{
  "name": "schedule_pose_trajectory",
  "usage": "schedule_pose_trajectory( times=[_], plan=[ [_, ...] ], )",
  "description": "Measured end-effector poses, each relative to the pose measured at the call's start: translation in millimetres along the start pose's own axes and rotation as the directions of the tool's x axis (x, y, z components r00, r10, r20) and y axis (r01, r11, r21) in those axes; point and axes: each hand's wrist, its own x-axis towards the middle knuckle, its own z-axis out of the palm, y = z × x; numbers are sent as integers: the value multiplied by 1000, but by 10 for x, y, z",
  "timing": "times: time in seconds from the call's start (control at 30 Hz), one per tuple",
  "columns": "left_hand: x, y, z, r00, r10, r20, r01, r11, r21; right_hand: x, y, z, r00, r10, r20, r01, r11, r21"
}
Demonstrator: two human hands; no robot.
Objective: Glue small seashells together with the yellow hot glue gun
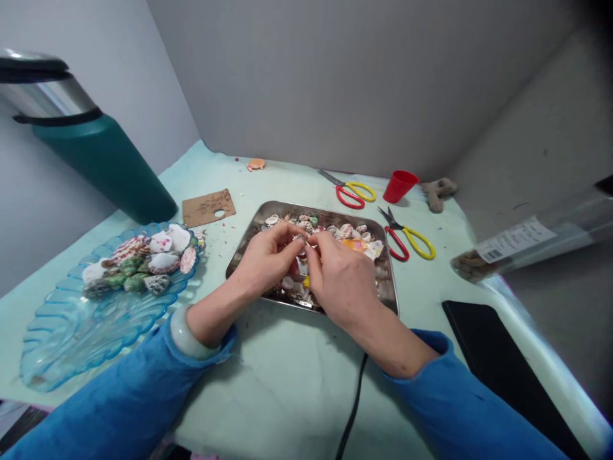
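Both hands meet above a metal tray [390,291] filled with shells and small trinkets. My left hand [268,255] is closed in a pinch, thumb against fingertips. Facing it, my right hand [342,275] pinches too, its fingertips close to the left ones. Whatever sits between the fingertips is tiny and mostly covered, so I cannot tell its kind. Around the hands in the tray lie speckled shells [347,231], an orange and white piece [354,245] and small metal bits [301,297].
At left, a blue glass dish [96,332] carries shells and green stones near a teal bottle [108,160]. A brown card [208,207], two scissors [354,191], a red cup [400,186] and driftwood [438,193] lie behind. On the right are a clear tube [522,239] and black slab [502,364].
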Motion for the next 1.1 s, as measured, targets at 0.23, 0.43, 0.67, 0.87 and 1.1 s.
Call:
schedule_pose_trajectory(
  times=[0.23,0.43,0.67,0.87,1.1],
  plan=[
    [-3,2,3,1000,-2,2,2,1000,9,-5,9,-1,1000,9,1,-9,999,52],
    [-8,6,8,1000,-7,1,7,1000,21,-6,18,17,1000,8,-2,-7,998,61],
    [-7,-17,3,999,-31,15,30,999,20,7,17,13,1000,10,1,-10,999,48],
    [-7,-19,4,1000,-20,24,20,1000,4,-2,8,0,1000,14,7,-14,999,46],
    [-9,6,12,1000,-22,15,23,1000,-6,6,17,9,1000,2,-8,-2,998,59]
  ],
)
